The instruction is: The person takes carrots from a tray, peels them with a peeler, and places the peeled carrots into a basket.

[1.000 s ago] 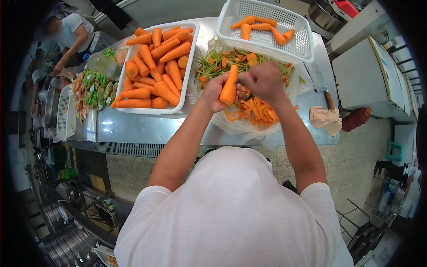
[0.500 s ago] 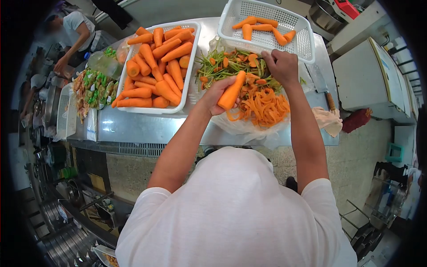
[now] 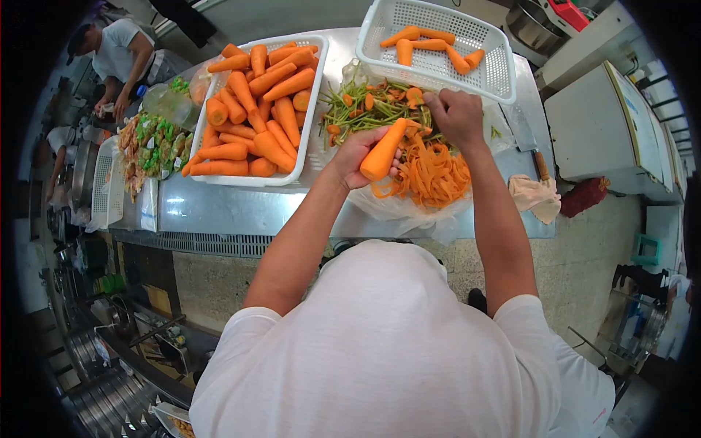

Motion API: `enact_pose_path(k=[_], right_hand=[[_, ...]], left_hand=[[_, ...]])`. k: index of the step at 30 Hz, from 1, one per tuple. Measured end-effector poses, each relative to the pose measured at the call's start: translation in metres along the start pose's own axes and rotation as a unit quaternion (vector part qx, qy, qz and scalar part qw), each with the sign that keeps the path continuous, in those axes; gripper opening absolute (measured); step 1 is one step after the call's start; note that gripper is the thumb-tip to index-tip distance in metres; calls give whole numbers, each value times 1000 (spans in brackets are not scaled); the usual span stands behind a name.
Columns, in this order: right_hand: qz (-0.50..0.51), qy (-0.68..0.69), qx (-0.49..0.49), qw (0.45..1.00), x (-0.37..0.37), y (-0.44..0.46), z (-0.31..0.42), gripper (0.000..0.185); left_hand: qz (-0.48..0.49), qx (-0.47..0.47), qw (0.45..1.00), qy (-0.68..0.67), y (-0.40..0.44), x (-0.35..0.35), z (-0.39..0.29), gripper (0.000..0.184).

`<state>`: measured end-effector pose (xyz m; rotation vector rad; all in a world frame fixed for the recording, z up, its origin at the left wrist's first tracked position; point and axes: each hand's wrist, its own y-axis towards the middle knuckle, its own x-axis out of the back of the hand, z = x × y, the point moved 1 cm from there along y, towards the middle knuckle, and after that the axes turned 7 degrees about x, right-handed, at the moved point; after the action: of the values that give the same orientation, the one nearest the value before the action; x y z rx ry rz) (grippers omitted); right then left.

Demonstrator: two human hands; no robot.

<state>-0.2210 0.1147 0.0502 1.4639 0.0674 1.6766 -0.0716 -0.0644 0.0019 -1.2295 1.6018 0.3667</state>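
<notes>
My left hand is wrapped round a thick orange carrot, its wide end toward me and its narrow end pointing away. My right hand is closed just beyond the carrot's tip, to the right; whatever its fingers hold is hidden. Beneath both hands a pile of orange carrot peelings lies on a clear plastic sheet. Green stems with cut carrot tops are heaped behind the peelings.
On the left stands a white basket full of carrots. A second white basket at the back holds several carrots. A knife and a cloth lie right. Another person is at the far left.
The carrot in my left hand has turned slightly, its wide end now more toward me. My right hand has shifted a little left and nearer. Someone's white sleeve has appeared at lower right.
</notes>
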Motion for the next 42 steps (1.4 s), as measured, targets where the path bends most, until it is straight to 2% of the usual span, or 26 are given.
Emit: enact_pose_path(k=[2, 3, 4, 5, 6, 7, 9, 11, 14, 18, 20, 22, 24, 26, 28, 29, 30, 32, 33, 34, 35, 36, 37, 39, 41, 42], right_hand=[[-6, 115, 53, 992, -2, -8, 29, 47], [-7, 114, 53, 992, -3, -10, 48, 47], [-37, 119, 130, 984, -2, -13, 70, 47], [-69, 122, 205, 969, -1, -14, 80, 48], [-71, 121, 203, 969, -5, -14, 75, 48], [-94, 112, 208, 967, -12, -12, 64, 49], [-117, 104, 217, 964, -20, -6, 36, 50], [-35, 88, 55, 994, -20, -5, -2, 48], [-37, 11, -19, 999, -10, -6, -23, 47], [-35, 131, 61, 989, -4, -10, 53, 47], [-77, 135, 210, 965, -8, -16, 85, 47], [-75, 111, 193, 972, -17, -15, 64, 46], [-71, 85, 181, 977, -19, -8, 31, 45], [24, 35, -28, 999, -13, -6, -7, 43], [33, 34, -57, 997, -8, -8, -18, 43], [42, 33, -86, 995, -7, -8, -20, 44], [45, 33, -85, 995, -4, -7, -6, 44], [0, 69, 86, 994, -4, -11, 38, 44], [-1, 69, 83, 994, -3, -13, 58, 44], [-9, 80, 133, 988, -3, -14, 77, 43], [-17, 90, 182, 979, -3, -15, 86, 43], [-18, 90, 179, 980, -7, -17, 79, 43], [-25, 70, 168, 983, -15, -15, 63, 44], [-30, 51, 162, 985, -17, -6, 32, 44], [13, 77, 0, 997, -9, -1, -2, 47], [15, 77, 1, 997, -7, -2, -19, 47]], left_hand=[[-8, -8, 1000, 5, 1, -4, 1, 37], [-15, -15, 1000, 15, 2, -8, 0, 38], [-15, -12, 1000, 15, 2, -18, -1, 38], [-78, -9, 997, -16, 0, -32, -3, 40], [-142, -7, 989, -48, -2, -38, -3, 42], [-143, -5, 989, -46, -3, -31, -2, 42], [-50, -23, 995, 88, -3, -13, -2, 42], [-27, -7, 996, 81, -6, -9, -5, 39], [-13, -4, 998, 57, -9, -6, -5, 36], [-51, -27, 997, 52, -1, -3, -1, 36], [-78, -18, 997, 24, -3, -12, -3, 35], [-106, -7, 994, -7, -6, -8, -3, 34], [-8, 24, 998, 64, -6, 7, -6, 33], [15, 28, 998, 52, -8, 2, -5, 33], [36, 28, 998, 40, -12, -4, -5, 33], [6, 6, 999, 49, -11, -8, -4, 34], [-24, -16, 998, 58, -10, -9, -4, 35], [-24, -11, 998, 52, -3, -1, -4, 36], [-25, -6, 998, 50, 0, 2, -4, 38], [-25, -4, 998, 52, 0, -6, -5, 38], [-99, -6, 995, 5, -1, -19, -5, 38], [-173, -9, 984, -42, -2, -26, -5, 38], [-173, -8, 984, -41, -2, -18, -5, 38], [-52, 0, 995, 91, -4, -4, -8, 37], [-46, 1, 995, 88, -6, -4, -8, 37], [-41, 1, 995, 87, -7, -5, -9, 37]])
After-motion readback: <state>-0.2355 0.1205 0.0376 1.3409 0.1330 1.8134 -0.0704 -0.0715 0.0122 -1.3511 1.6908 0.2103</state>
